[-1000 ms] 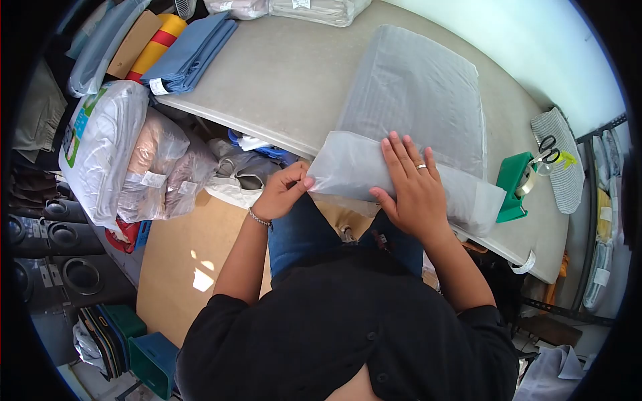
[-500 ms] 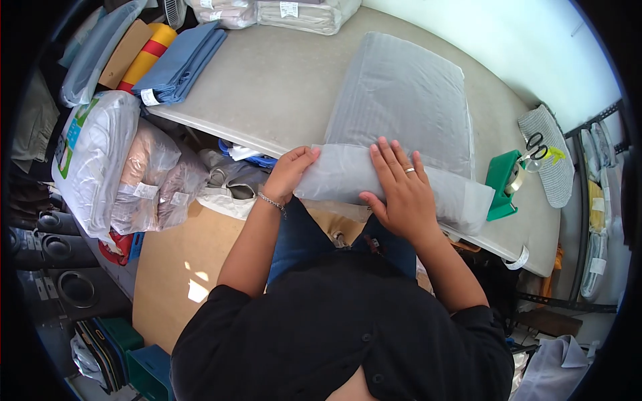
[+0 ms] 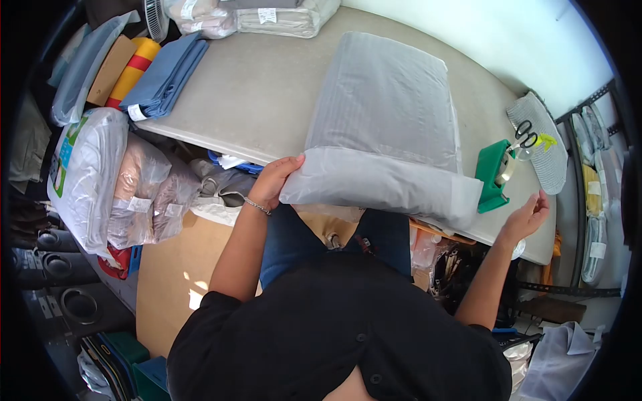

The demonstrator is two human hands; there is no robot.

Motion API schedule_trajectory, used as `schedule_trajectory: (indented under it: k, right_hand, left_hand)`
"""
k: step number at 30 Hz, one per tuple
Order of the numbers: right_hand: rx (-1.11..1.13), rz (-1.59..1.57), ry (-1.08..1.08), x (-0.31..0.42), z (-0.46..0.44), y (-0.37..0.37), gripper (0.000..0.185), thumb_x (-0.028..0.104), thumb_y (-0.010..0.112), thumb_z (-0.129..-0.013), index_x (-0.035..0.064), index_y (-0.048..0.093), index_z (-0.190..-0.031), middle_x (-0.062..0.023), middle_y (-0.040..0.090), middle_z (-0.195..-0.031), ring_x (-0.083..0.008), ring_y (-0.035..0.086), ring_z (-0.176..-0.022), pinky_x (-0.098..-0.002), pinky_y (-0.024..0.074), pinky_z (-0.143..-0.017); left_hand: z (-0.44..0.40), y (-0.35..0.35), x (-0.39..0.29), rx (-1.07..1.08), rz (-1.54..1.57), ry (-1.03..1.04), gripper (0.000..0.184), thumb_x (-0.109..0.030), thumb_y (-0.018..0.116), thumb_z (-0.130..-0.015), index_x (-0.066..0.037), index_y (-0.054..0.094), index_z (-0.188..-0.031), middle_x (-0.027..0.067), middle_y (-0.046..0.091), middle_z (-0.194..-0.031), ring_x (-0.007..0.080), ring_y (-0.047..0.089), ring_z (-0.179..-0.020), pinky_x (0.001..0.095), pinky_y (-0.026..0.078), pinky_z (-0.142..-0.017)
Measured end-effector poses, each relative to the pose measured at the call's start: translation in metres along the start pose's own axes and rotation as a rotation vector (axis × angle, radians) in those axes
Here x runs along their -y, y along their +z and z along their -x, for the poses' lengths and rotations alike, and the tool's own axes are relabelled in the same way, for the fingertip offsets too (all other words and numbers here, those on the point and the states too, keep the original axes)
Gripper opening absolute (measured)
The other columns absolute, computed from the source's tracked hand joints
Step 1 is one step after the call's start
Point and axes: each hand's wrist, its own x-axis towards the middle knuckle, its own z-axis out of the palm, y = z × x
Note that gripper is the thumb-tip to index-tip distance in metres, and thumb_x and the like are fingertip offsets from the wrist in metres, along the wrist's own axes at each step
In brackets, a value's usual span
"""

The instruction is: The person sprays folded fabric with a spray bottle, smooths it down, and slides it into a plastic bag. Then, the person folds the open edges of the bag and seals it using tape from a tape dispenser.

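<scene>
On the table lies a flat rectangular package (image 3: 384, 100) in clear plastic, with grey cloth-like contents. Its near end is a folded-over plastic flap (image 3: 381, 184) along the table's front edge. My left hand (image 3: 275, 179) pinches the flap's left corner between thumb and fingers. Off to the right, my right hand (image 3: 527, 217) is over the table's right front corner, palm turned up, fingers slightly bent and apart, with nothing seen in it. Close to it is a green tape dispenser (image 3: 491, 177) with a roll of tape (image 3: 506, 168).
Black-handled scissors (image 3: 526, 136) and a striped grey cloth (image 3: 545, 157) lie behind the dispenser. Folded blue cloth (image 3: 164, 77) sits at the table's left end. Bagged bundles (image 3: 90, 180) stand left of the table, and wrapped packs (image 3: 281, 20) are at the back.
My right hand has lifted off the plastic flap and moved right, past the tape dispenser. My left hand keeps its hold on the flap's corner. The view has shifted slightly.
</scene>
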Motion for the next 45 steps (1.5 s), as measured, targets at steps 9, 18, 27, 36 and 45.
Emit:
schedule_trajectory:
  k: [9,18,27,36,45]
  right_hand:
    - [0.682,-0.251,1.142,-0.057,-0.015,-0.024,0.032,0.045,0.060,-0.095,0.0139,0.066,-0.099,0.0074,0.048,-0.076,-0.0046,0.041,-0.065,-0.0211,0.0346,-0.054]
    - [0.575,-0.443,1.074,-0.015,-0.010,-0.023,0.026,0.034,0.066,-0.095,0.0099,0.067,-0.106,0.0059,0.049,-0.075,-0.0038,0.048,-0.066,-0.0210,0.0478,-0.062]
    - [0.431,-0.735,0.854,-0.027,0.073,-0.057,0.018,0.027,0.063,-0.097,0.0089,0.066,-0.101,-0.0036,0.067,-0.113,-0.0171,0.059,-0.113,-0.0380,0.0487,-0.098]
    - [0.428,-0.343,1.136,-0.042,0.072,-0.044,0.023,0.021,0.075,-0.088,0.0014,0.067,-0.096,0.0001,0.056,-0.074,-0.0090,0.055,-0.060,-0.0265,0.0570,-0.062]
    - [0.538,-0.137,0.853,-0.071,0.070,-0.055,0.021,0.013,0.071,-0.091,0.0027,0.056,-0.080,-0.0014,0.053,-0.066,-0.0097,0.050,-0.056,-0.0272,0.0502,-0.057]
  left_hand:
    - [-0.004,-0.013,-0.001,0.065,-0.109,0.051,0.027,-0.026,0.059,-0.098,-0.001,0.063,-0.107,0.0030,0.066,-0.092,0.0105,0.061,-0.082,0.0260,0.050,-0.074]
    - [-0.006,-0.013,0.001,0.025,-0.098,0.069,0.026,-0.026,0.055,-0.099,-0.002,0.061,-0.106,0.0041,0.065,-0.093,0.0124,0.062,-0.082,0.0279,0.051,-0.076]
    - [-0.010,-0.018,0.002,0.030,-0.034,0.059,0.030,-0.026,0.052,-0.099,-0.001,0.059,-0.114,0.0075,0.067,-0.104,0.0163,0.064,-0.095,0.0321,0.052,-0.086]
    - [-0.007,-0.014,0.001,0.034,-0.087,0.071,0.027,-0.025,0.052,-0.100,-0.001,0.061,-0.110,0.0041,0.065,-0.096,0.0122,0.061,-0.085,0.0276,0.050,-0.078]
    - [-0.004,-0.009,0.007,-0.014,-0.089,0.123,0.026,-0.028,0.061,-0.097,-0.002,0.065,-0.102,0.0008,0.064,-0.087,0.0081,0.058,-0.077,0.0239,0.047,-0.071]
